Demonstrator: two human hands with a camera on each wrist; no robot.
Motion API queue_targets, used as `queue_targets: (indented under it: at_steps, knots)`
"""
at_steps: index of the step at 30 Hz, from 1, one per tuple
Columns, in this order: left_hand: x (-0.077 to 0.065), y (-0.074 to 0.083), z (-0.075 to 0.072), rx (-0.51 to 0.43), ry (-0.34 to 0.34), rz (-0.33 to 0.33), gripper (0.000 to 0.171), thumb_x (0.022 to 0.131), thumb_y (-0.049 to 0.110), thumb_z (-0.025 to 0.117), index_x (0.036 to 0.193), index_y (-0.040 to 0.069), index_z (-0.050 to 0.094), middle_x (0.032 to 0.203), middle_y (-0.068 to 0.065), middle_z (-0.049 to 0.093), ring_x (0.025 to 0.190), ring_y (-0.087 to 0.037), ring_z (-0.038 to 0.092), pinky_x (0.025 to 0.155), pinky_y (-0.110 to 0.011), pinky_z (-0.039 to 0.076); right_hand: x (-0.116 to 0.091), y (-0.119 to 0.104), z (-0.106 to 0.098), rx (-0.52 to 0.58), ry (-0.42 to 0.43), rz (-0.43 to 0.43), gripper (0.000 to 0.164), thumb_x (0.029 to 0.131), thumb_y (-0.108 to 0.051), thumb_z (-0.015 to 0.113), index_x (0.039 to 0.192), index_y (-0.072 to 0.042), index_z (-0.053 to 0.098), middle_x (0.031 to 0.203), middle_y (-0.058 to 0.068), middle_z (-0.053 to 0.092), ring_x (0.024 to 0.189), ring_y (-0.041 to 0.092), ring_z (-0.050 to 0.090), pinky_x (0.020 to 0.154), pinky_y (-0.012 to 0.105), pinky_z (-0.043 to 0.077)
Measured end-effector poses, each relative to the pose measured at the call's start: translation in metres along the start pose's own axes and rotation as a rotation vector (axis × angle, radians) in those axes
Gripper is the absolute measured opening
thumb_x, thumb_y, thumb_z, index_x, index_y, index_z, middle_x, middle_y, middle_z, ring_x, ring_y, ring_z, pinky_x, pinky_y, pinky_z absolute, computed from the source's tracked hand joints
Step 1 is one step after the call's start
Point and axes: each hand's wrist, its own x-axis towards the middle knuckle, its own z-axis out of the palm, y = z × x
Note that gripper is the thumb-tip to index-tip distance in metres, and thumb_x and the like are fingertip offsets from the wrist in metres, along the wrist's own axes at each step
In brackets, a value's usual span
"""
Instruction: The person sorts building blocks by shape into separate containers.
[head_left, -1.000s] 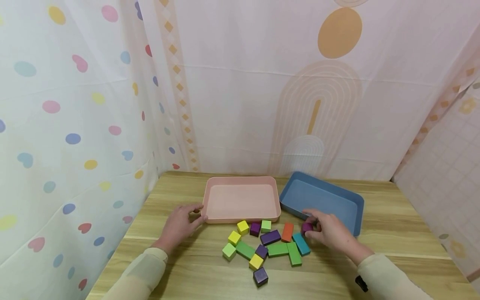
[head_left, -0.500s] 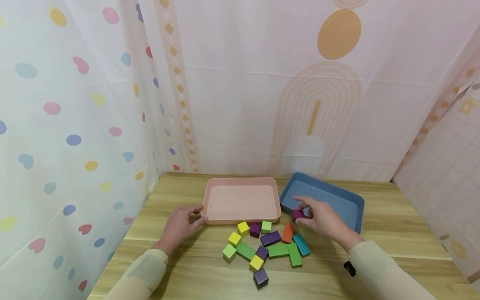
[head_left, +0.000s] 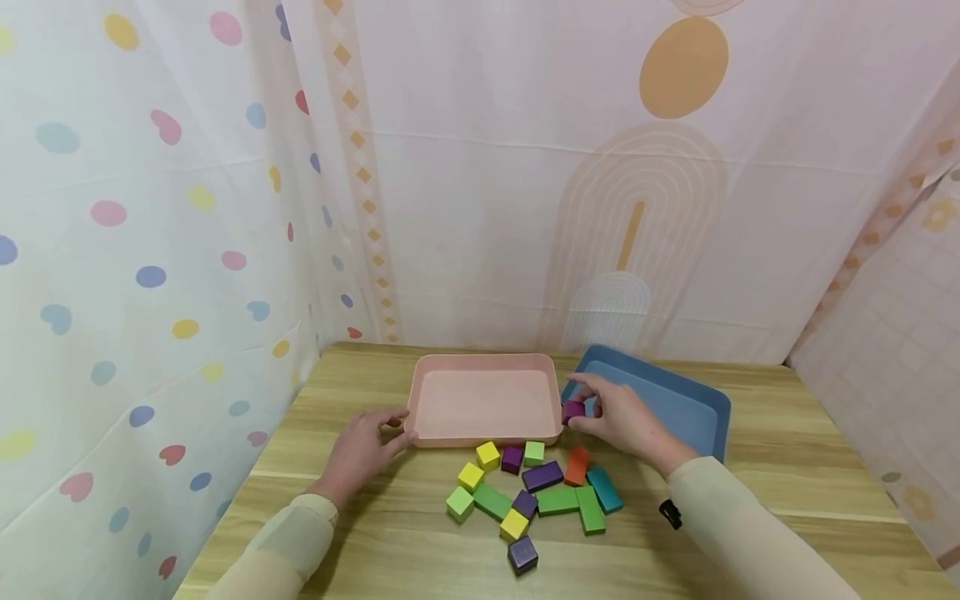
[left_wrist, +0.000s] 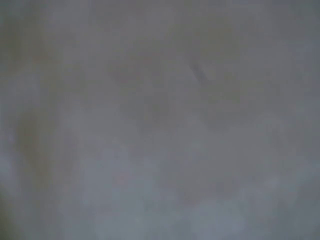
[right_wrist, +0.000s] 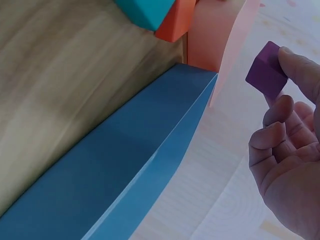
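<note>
My right hand (head_left: 622, 417) pinches a purple cube (head_left: 573, 411) between thumb and fingers, close to where the two trays meet. In the right wrist view the cube (right_wrist: 268, 71) is held at the fingertips, with the other fingers curled below it. My left hand (head_left: 362, 454) touches the left wall and near-left corner of the pink tray (head_left: 483, 442) with its index finger and thumb. The blue tray (head_left: 720, 425) stands at an angle to the right, partly hidden by my right hand. A dark blur fills the left wrist view.
In front of the trays lie several blocks: yellow and light green cubes, purple cubes and a purple block (head_left: 543, 476), green blocks (head_left: 590, 510), an orange block (head_left: 577, 466) and a teal block (head_left: 604, 488). Patterned cloth (head_left: 480, 208) hangs behind the wooden table (head_left: 360, 542).
My right hand has carried the purple cube up and to the left, from beside the teal block to the gap between the trays. The left hand stays at the pink tray.
</note>
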Motion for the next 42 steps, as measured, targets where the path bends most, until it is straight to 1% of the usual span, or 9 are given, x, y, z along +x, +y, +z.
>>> queue_targets:
  at_steps: [4, 10, 15, 21, 23, 27, 33, 38, 42]
  knots:
    - [0.001, 0.000, 0.000, 0.009, -0.005, -0.006, 0.047, 0.087, 0.043, 0.076, 0.124, 0.014, 0.070, 0.103, -0.003, 0.072, 0.099, -0.028, 0.061, 0.087, -0.051, 0.047, 0.011, -0.001, 0.004, -0.014, 0.007, -0.008, 0.067, 0.084, -0.025, 0.082, 0.142, -0.011, 0.052, 0.105, -0.001, 0.070, 0.059, 0.006, 0.053, 0.057, 0.027, 0.047]
    - [0.002, 0.001, -0.001, 0.011, -0.022, -0.026, 0.048, 0.087, 0.044, 0.075, 0.125, 0.015, 0.069, 0.103, -0.002, 0.072, 0.101, -0.029, 0.060, 0.088, -0.052, 0.046, 0.025, 0.000, 0.012, -0.028, 0.014, 0.000, 0.067, 0.083, -0.024, 0.083, 0.141, -0.015, 0.052, 0.104, 0.000, 0.069, 0.064, 0.006, 0.054, 0.063, 0.028, 0.049]
    - [0.003, 0.003, -0.001, 0.006, -0.028, -0.035, 0.048, 0.087, 0.043, 0.076, 0.125, 0.015, 0.069, 0.102, -0.002, 0.071, 0.102, -0.029, 0.059, 0.089, -0.052, 0.046, 0.032, 0.002, 0.021, -0.010, -0.021, 0.027, 0.068, 0.083, -0.021, 0.082, 0.143, -0.013, 0.051, 0.102, -0.001, 0.069, 0.065, 0.007, 0.054, 0.063, 0.029, 0.049]
    - [0.003, 0.005, -0.003, 0.017, -0.034, -0.029, 0.047, 0.088, 0.042, 0.075, 0.125, 0.015, 0.068, 0.101, -0.002, 0.071, 0.103, -0.030, 0.060, 0.088, -0.052, 0.046, 0.037, 0.003, 0.030, -0.013, -0.035, 0.034, 0.067, 0.082, -0.019, 0.083, 0.142, -0.010, 0.052, 0.100, -0.001, 0.070, 0.069, 0.009, 0.056, 0.065, 0.031, 0.049]
    - [0.003, 0.006, -0.004, 0.019, -0.038, -0.026, 0.047, 0.088, 0.042, 0.075, 0.126, 0.015, 0.068, 0.101, -0.001, 0.072, 0.102, -0.031, 0.060, 0.087, -0.053, 0.047, 0.039, 0.003, 0.034, -0.019, -0.040, 0.043, 0.067, 0.082, -0.019, 0.083, 0.142, -0.012, 0.053, 0.102, -0.001, 0.070, 0.071, 0.009, 0.057, 0.067, 0.031, 0.050]
    - [0.003, 0.006, -0.005, 0.019, -0.049, -0.025, 0.048, 0.088, 0.042, 0.075, 0.127, 0.015, 0.067, 0.101, 0.000, 0.072, 0.100, -0.030, 0.063, 0.085, -0.052, 0.048, 0.041, 0.001, 0.041, -0.012, -0.082, 0.072, 0.067, 0.083, -0.019, 0.082, 0.143, -0.017, 0.053, 0.104, -0.003, 0.068, 0.074, 0.010, 0.057, 0.068, 0.030, 0.050]
    - [0.004, 0.005, -0.006, 0.016, -0.060, -0.023, 0.048, 0.088, 0.042, 0.074, 0.127, 0.015, 0.067, 0.101, 0.001, 0.072, 0.097, -0.026, 0.066, 0.082, -0.050, 0.050, 0.043, -0.003, 0.052, 0.015, -0.127, 0.114, 0.065, 0.083, -0.018, 0.082, 0.142, -0.020, 0.055, 0.105, -0.003, 0.067, 0.079, 0.009, 0.058, 0.077, 0.033, 0.052]
    - [0.004, 0.006, -0.006, 0.018, -0.062, -0.029, 0.047, 0.088, 0.040, 0.076, 0.126, 0.013, 0.068, 0.100, 0.000, 0.072, 0.092, -0.024, 0.066, 0.080, -0.048, 0.051, 0.044, -0.002, 0.059, 0.027, -0.119, 0.115, 0.063, 0.083, -0.017, 0.083, 0.140, -0.019, 0.057, 0.105, -0.003, 0.068, 0.078, 0.008, 0.059, 0.075, 0.033, 0.053]
    - [0.003, 0.006, -0.006, 0.019, -0.068, -0.048, 0.048, 0.088, 0.041, 0.075, 0.127, 0.014, 0.068, 0.100, 0.001, 0.072, 0.092, -0.023, 0.065, 0.080, -0.047, 0.051, 0.045, -0.002, 0.063, 0.030, -0.117, 0.126, 0.063, 0.082, -0.017, 0.083, 0.139, -0.020, 0.058, 0.106, -0.003, 0.069, 0.078, 0.009, 0.061, 0.073, 0.033, 0.053]
